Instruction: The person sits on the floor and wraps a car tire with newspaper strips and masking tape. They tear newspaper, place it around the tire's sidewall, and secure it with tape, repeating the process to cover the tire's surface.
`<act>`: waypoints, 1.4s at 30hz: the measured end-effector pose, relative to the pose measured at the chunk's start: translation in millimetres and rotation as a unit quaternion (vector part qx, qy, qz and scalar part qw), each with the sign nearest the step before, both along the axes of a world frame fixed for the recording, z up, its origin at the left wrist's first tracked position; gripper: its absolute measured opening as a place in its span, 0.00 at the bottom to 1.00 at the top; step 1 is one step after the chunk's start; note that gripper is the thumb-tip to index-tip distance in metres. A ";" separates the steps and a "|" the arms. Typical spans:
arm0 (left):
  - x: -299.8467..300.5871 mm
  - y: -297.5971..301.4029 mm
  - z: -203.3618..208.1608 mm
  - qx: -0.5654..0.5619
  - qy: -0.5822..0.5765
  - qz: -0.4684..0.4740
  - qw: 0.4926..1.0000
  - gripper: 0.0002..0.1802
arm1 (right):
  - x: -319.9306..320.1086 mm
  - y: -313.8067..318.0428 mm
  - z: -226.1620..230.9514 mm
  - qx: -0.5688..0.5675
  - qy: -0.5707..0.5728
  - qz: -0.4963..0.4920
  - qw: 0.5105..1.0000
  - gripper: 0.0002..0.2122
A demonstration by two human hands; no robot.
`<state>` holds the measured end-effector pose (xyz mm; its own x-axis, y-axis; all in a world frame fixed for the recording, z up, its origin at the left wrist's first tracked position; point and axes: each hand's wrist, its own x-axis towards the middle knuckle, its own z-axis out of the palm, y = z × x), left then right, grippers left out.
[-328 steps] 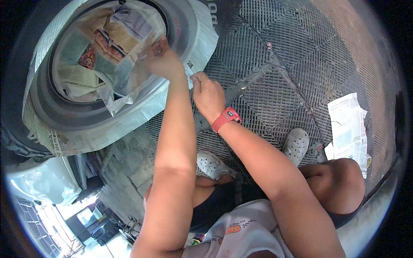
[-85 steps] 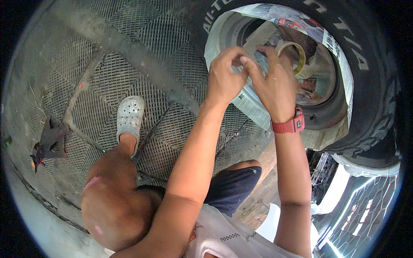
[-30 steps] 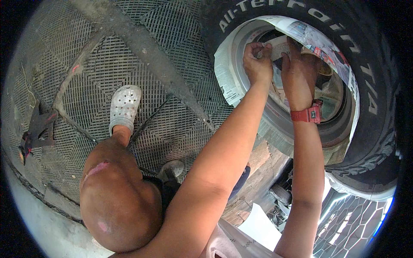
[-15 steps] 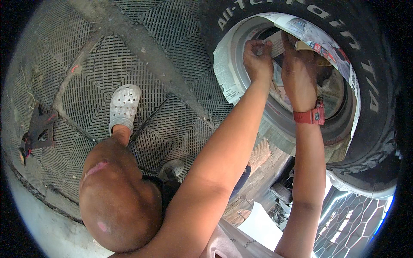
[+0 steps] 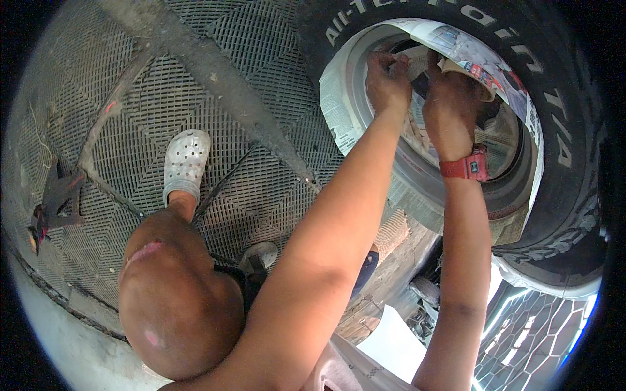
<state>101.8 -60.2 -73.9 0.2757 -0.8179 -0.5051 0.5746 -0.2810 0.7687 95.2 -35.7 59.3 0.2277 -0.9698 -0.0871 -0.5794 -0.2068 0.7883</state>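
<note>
A large black tyre (image 5: 562,114) with raised white lettering surrounds a grey wheel rim (image 5: 417,171). Newspaper sheets (image 5: 338,104) are tucked round the rim's edge between metal and tyre. Both my hands reach into the upper part of the rim. My left hand (image 5: 388,85) is closed, thumb and fingers bent together; whatever they pinch is too small to make out. Close beside it, my right hand (image 5: 450,107), with a red watch (image 5: 471,164) on its wrist, is curled round what looks like a tan roll of masking tape (image 5: 486,91). Its fingertips are hidden inside the rim.
Dark grid matting (image 5: 254,163) covers the floor on the left, where my foot stands in a pale clog (image 5: 186,159). A dark angular object (image 5: 59,199) lies at far left. White bodywork (image 5: 554,280) and a hexagonal light grid (image 5: 535,339) appear at lower right.
Both hands have shifted slightly up and left within the rim. The tan roll by my right hand shows more plainly, and the printed strip between the hands has dropped from sight.
</note>
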 end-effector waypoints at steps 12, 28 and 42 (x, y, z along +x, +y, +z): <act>1.6 -1.9 -0.2 -0.003 0.004 -0.010 1.000 0.16 | -26.0 4.3 -15.6 -0.029 -0.076 0.031 0.996 0.32; -8.3 -9.5 -1.6 -0.014 0.042 -0.002 0.999 0.15 | -24.2 5.3 -12.3 -0.025 -0.063 0.010 0.998 0.30; -17.7 -31.7 9.1 0.026 0.175 0.015 0.984 0.14 | -13.9 2.9 -6.5 -0.041 -0.029 0.026 0.998 0.21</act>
